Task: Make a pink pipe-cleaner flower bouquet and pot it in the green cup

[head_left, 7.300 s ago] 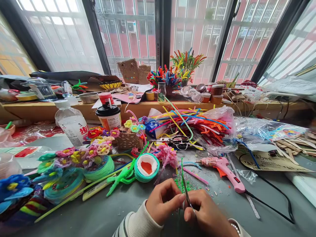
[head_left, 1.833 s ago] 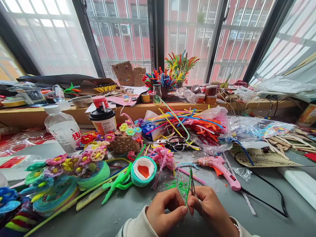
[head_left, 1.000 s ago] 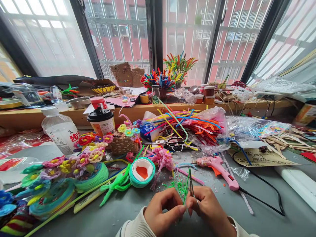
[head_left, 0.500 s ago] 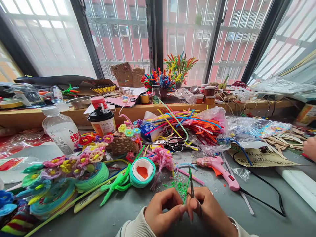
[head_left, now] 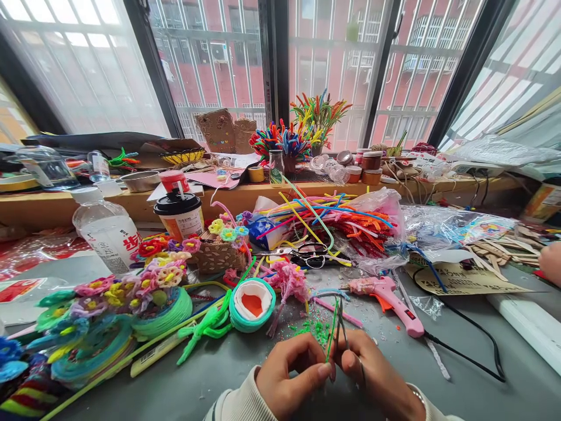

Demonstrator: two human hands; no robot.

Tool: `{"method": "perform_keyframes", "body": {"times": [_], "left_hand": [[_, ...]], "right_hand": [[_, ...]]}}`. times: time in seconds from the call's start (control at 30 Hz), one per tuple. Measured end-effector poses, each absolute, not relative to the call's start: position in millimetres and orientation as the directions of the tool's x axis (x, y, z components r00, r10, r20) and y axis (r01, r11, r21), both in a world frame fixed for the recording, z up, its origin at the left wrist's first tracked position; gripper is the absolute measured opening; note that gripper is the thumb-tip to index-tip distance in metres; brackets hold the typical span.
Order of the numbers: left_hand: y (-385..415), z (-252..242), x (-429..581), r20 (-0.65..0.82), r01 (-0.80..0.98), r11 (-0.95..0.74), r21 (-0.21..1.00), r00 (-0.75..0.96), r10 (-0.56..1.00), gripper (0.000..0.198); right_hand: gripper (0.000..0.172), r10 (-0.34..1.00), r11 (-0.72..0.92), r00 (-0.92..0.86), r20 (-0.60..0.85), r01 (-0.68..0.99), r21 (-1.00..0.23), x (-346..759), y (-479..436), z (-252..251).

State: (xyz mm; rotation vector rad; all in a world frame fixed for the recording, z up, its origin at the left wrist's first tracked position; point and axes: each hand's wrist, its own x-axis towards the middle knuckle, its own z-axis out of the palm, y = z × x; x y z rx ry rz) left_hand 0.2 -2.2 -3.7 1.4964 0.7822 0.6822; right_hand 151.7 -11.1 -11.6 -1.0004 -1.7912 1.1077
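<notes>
My left hand (head_left: pixel 294 369) pinches a thin green pipe cleaner (head_left: pixel 333 331) that stands upright between finger and thumb. In my right hand (head_left: pixel 372 365) is a small pair of scissors (head_left: pixel 340 326), with the blades pointing up, slightly parted, close beside the green stem. Green fuzz clippings (head_left: pixel 316 328) lie scattered on the table just beyond my hands. To the left of them sit a teal-rimmed round pot (head_left: pixel 272 304) with a white and red inside and a bundle of green pipe cleaners (head_left: pixel 214 324). A pink glue gun (head_left: pixel 392 301) rests at the right.
Pipe-cleaner flowers (head_left: pixel 114 292) crowd the left side near a water bottle (head_left: pixel 107 234) and a lidded cup (head_left: pixel 179 216). Behind are glasses (head_left: pixel 313 255) and a pile of coloured pipe cleaners (head_left: pixel 350 219). The glue gun's black cord (head_left: pixel 464 361) curves across the right. Another person's hand (head_left: pixel 550 263) shows there.
The scissor blades, closed before, are now slightly parted, and my right fingers have spread a little. My left hand keeps its pinch on the pipe cleaner.
</notes>
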Motion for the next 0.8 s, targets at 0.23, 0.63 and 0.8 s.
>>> {"method": "perform_keyframes", "body": {"times": [0.23, 0.63, 0.8], "left_hand": [[-2.6, -3.3, 0.4, -0.061, 0.111, -0.009, 0.994, 0.607, 0.792, 0.032], [-1.8, -8.4, -1.0, -0.054, 0.135, -0.033, 0.990, 0.593, 0.804, 0.032], [-1.5, -7.4, -1.4, -0.054, 0.130, -0.030, 0.991, 0.600, 0.798, 0.032]], "right_hand": [[0.064, 0.896, 0.344, -0.372, 0.243, 0.234, -0.909, 153.0, -12.1, -12.2], [0.065, 0.931, 0.326, -0.273, 0.244, 0.314, -0.892, 152.0, -6.9, -21.1], [0.066, 0.941, 0.307, -0.250, 0.227, 0.351, -0.884, 151.7, -6.2, -24.5]]}}
